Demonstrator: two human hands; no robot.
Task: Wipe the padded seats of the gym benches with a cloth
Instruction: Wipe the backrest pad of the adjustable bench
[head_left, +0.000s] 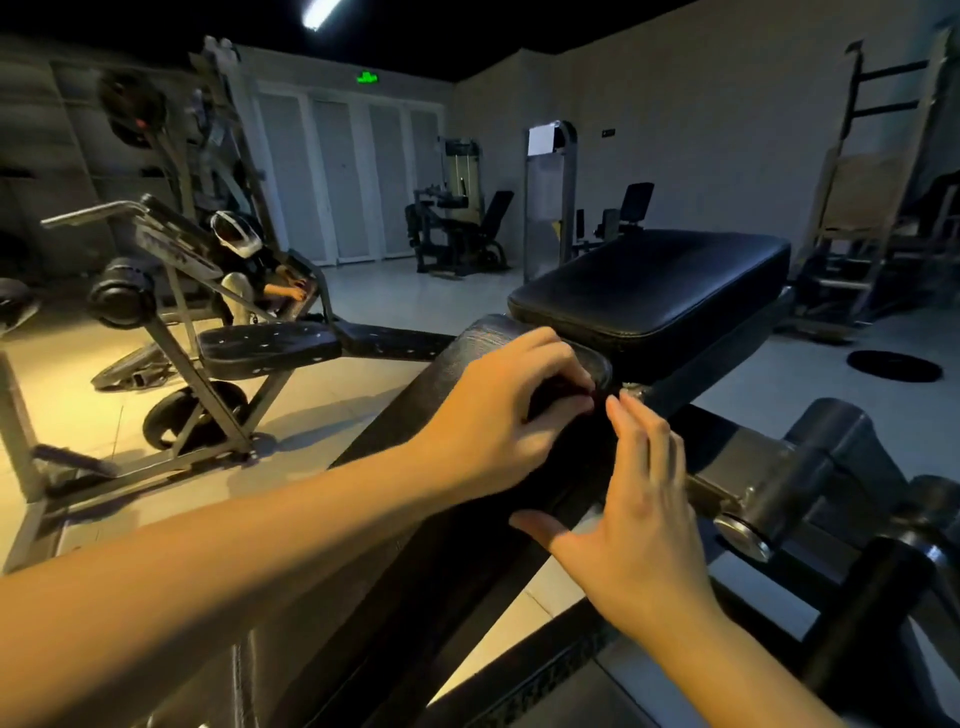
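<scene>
A black gym bench runs from the lower left toward the middle, and its long padded back (415, 415) lies under my arms. Just beyond it is the wider black seat pad (649, 291). My left hand (498, 410) rests on the far end of the long pad, its fingers curled round a dark bunched cloth (563, 397) that is hard to make out in the dim light. My right hand (639, 499) sits beside the pad's right edge with fingers straight and thumb spread. Its fingertips are close to the cloth, and it holds nothing.
The bench's metal frame and round roller bars (810, 467) stand close on the right. Another black padded machine (265, 345) is on the left, with a person (244, 260) crouched behind it. A weight plate (893, 365) lies on the floor at right. More machines line the back wall.
</scene>
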